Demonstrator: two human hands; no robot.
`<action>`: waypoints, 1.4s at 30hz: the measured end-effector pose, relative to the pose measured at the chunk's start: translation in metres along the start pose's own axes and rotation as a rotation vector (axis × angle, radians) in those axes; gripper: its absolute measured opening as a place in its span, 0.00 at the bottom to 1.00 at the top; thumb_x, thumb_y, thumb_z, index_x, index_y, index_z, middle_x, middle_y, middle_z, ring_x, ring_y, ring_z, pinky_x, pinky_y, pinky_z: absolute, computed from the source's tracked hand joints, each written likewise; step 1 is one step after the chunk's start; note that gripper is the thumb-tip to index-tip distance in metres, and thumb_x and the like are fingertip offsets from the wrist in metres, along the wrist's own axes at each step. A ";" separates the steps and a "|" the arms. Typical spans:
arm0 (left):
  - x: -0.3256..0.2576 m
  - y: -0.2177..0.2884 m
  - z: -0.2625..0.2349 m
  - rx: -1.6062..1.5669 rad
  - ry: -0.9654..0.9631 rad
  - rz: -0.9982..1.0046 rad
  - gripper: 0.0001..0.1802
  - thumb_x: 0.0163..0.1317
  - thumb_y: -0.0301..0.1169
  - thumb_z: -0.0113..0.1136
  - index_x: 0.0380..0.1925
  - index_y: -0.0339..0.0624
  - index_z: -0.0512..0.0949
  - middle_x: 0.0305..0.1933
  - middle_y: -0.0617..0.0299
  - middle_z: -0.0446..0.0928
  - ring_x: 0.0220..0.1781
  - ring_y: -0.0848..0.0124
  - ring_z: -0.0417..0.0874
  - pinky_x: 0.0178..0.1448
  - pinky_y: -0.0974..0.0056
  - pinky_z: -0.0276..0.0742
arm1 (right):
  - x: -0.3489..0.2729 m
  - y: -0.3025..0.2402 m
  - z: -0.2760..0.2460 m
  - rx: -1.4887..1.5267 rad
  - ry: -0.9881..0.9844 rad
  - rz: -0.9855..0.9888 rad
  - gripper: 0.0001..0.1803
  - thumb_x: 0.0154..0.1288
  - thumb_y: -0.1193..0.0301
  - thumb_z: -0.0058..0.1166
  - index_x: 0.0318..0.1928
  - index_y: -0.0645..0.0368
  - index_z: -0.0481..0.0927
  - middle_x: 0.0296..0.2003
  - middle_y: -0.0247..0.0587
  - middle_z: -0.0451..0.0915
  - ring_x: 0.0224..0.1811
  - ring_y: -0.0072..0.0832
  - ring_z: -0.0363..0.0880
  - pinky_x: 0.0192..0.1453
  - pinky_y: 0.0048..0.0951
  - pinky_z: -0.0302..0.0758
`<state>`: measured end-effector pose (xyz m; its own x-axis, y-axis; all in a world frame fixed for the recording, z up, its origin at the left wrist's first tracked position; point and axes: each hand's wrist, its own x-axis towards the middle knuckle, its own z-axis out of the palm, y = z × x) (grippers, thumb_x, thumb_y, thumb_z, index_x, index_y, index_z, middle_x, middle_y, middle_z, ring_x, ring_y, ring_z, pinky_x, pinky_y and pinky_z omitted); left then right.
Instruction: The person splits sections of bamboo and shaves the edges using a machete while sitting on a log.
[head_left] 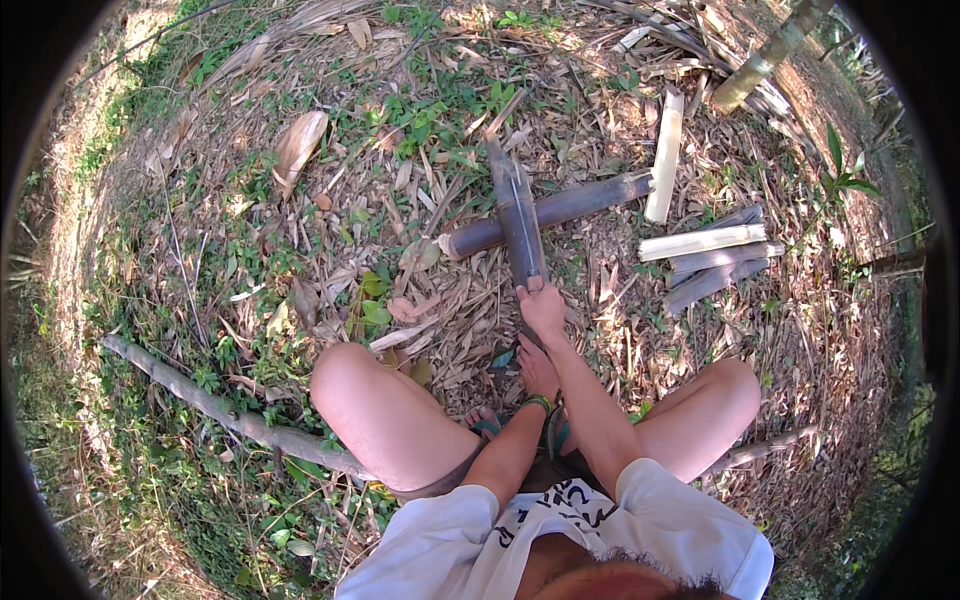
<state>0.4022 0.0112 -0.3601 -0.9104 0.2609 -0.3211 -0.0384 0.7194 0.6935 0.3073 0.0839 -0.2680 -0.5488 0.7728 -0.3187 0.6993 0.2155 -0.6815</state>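
Head view shows a person in a white short-sleeved shirt (420, 545), knees bent and parted, with both bare hands together before them above leaf-littered ground (620, 325). Fingers of the right hand (542, 308) curl around the near end of a long, dark, round bamboo section (520, 225), which points away from the body toward its jagged far end. Just below is the left hand (538, 368), a green band (540, 402) around its wrist; its fingers are bent inward, but whether they grip the bamboo I cannot tell. The held section crosses over a second dark, round bamboo section (590, 200) lying sideways, near its left end. Beside that piece's right end stretches a pale, flat bamboo strip (664, 155); nearer the right knee, another pale split strip (703, 242) lies among dark-skinned split pieces (715, 283). A long grey-brown branch (230, 412) runs toward the left thigh.
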 end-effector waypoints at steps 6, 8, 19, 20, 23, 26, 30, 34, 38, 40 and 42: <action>-0.022 0.029 -0.018 -0.037 -0.093 0.011 0.63 0.49 0.40 0.78 0.74 0.25 0.46 0.66 0.30 0.66 0.69 0.36 0.68 0.71 0.45 0.70 | 0.037 0.038 -0.032 0.210 -0.244 0.139 0.17 0.63 0.62 0.66 0.38 0.67 0.82 0.31 0.54 0.83 0.32 0.45 0.84 0.38 0.42 0.79; -0.020 0.026 -0.026 -0.012 -0.165 -0.011 0.64 0.50 0.41 0.77 0.74 0.24 0.44 0.69 0.28 0.63 0.71 0.36 0.66 0.74 0.45 0.67 | 0.044 0.042 -0.048 0.525 -0.459 0.228 0.12 0.64 0.68 0.66 0.34 0.63 0.78 0.24 0.42 0.79 0.22 0.32 0.78 0.27 0.35 0.74; -0.012 0.015 -0.017 -0.043 -0.160 -0.028 0.66 0.45 0.37 0.80 0.75 0.27 0.43 0.68 0.31 0.64 0.70 0.37 0.68 0.75 0.47 0.64 | 0.026 -0.014 -0.079 0.097 -0.297 -0.016 0.14 0.66 0.68 0.66 0.29 0.56 0.73 0.19 0.31 0.70 0.16 0.22 0.66 0.21 0.28 0.66; -0.010 0.012 -0.020 -0.070 -0.165 -0.038 0.65 0.44 0.37 0.80 0.73 0.27 0.44 0.68 0.31 0.65 0.70 0.38 0.68 0.75 0.47 0.65 | 0.016 -0.023 -0.071 0.312 -0.352 0.086 0.14 0.65 0.67 0.66 0.29 0.57 0.73 0.19 0.33 0.72 0.17 0.23 0.68 0.22 0.28 0.67; -0.010 0.002 -0.023 -0.127 -0.149 -0.028 0.64 0.43 0.39 0.82 0.71 0.27 0.48 0.69 0.31 0.64 0.70 0.38 0.68 0.74 0.47 0.67 | 0.013 -0.025 -0.069 0.489 -0.449 0.170 0.16 0.65 0.64 0.67 0.29 0.60 0.75 0.22 0.40 0.77 0.21 0.25 0.75 0.24 0.30 0.70; -0.011 -0.004 -0.027 -0.050 -0.163 -0.030 0.66 0.45 0.38 0.81 0.74 0.28 0.44 0.70 0.32 0.64 0.72 0.38 0.67 0.75 0.46 0.65 | 0.008 -0.018 -0.048 0.053 -0.212 0.009 0.19 0.64 0.60 0.66 0.35 0.66 0.79 0.30 0.51 0.83 0.28 0.33 0.83 0.31 0.36 0.77; -0.005 0.019 -0.027 -0.095 -0.309 0.014 0.64 0.43 0.40 0.82 0.72 0.28 0.48 0.69 0.31 0.65 0.70 0.38 0.70 0.73 0.45 0.68 | 0.016 0.034 -0.016 0.106 0.101 -0.061 0.13 0.67 0.67 0.63 0.31 0.60 0.75 0.23 0.39 0.76 0.21 0.25 0.75 0.24 0.32 0.71; 0.019 -0.027 -0.032 -0.201 -0.303 0.077 0.63 0.42 0.43 0.82 0.71 0.30 0.50 0.65 0.35 0.69 0.66 0.39 0.74 0.70 0.45 0.71 | 0.014 -0.003 -0.051 0.869 -0.519 0.311 0.12 0.67 0.72 0.63 0.32 0.53 0.69 0.19 0.27 0.66 0.16 0.19 0.64 0.20 0.27 0.64; -0.021 0.015 -0.021 0.219 0.043 0.041 0.60 0.43 0.48 0.79 0.70 0.37 0.54 0.66 0.34 0.67 0.67 0.40 0.70 0.70 0.41 0.67 | 0.012 -0.014 -0.104 0.952 -0.284 0.308 0.11 0.67 0.73 0.63 0.35 0.55 0.71 0.19 0.27 0.67 0.16 0.19 0.64 0.20 0.27 0.64; -0.025 0.021 -0.019 0.274 0.059 0.070 0.59 0.45 0.48 0.77 0.71 0.39 0.53 0.67 0.33 0.64 0.68 0.39 0.67 0.70 0.41 0.65 | 0.010 -0.017 -0.114 0.962 -0.164 0.275 0.10 0.67 0.73 0.63 0.35 0.55 0.72 0.19 0.27 0.67 0.16 0.19 0.65 0.20 0.27 0.64; -0.022 0.023 -0.020 0.302 -0.003 0.053 0.60 0.45 0.47 0.77 0.73 0.39 0.52 0.68 0.33 0.64 0.69 0.38 0.67 0.70 0.40 0.65 | 0.011 -0.015 -0.121 0.966 -0.091 0.252 0.10 0.67 0.72 0.63 0.36 0.55 0.73 0.19 0.27 0.68 0.16 0.19 0.65 0.20 0.26 0.64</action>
<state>0.4126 0.0088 -0.3243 -0.9066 0.3048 -0.2919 0.1336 0.8634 0.4866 0.3465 0.1616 -0.1816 -0.4969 0.6717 -0.5495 0.1503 -0.5570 -0.8168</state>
